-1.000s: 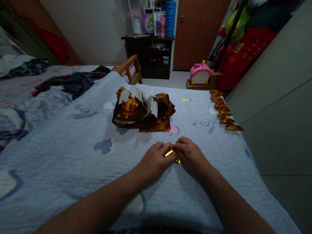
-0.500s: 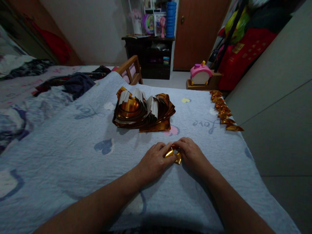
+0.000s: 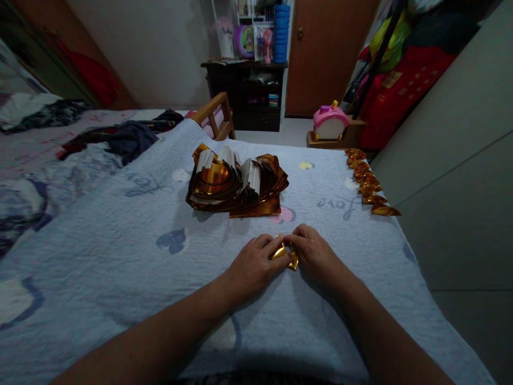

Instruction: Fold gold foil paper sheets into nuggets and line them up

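A small folded piece of gold foil paper (image 3: 294, 261) lies on the bedspread between my two hands, partly covered by fingers. My left hand (image 3: 256, 263) grips it from the left, its index and thumb reaching across it. From the right, my right hand (image 3: 315, 251) pinches the paper's far edge with curled fingers. Beyond my hands rests a bundle of gold foil sheets (image 3: 260, 206) with white backs, bent into curls. Along the right edge stands a row of folded gold foil pieces (image 3: 368, 187), pointed at their ends.
The pale blue bedspread (image 3: 120, 256) with hearts covers the surface under my hands. A wooden chair (image 3: 222, 115) stands at its far edge. A pink toy (image 3: 331, 123) sits beyond, near a dark cabinet (image 3: 244, 107). Clothes (image 3: 132, 140) lie at left; a pale panel (image 3: 460, 187) rises at right.
My right fingers have shifted slightly along the far edge of the foil paper. My left hand stays nearly in place, and the other papers have not moved.
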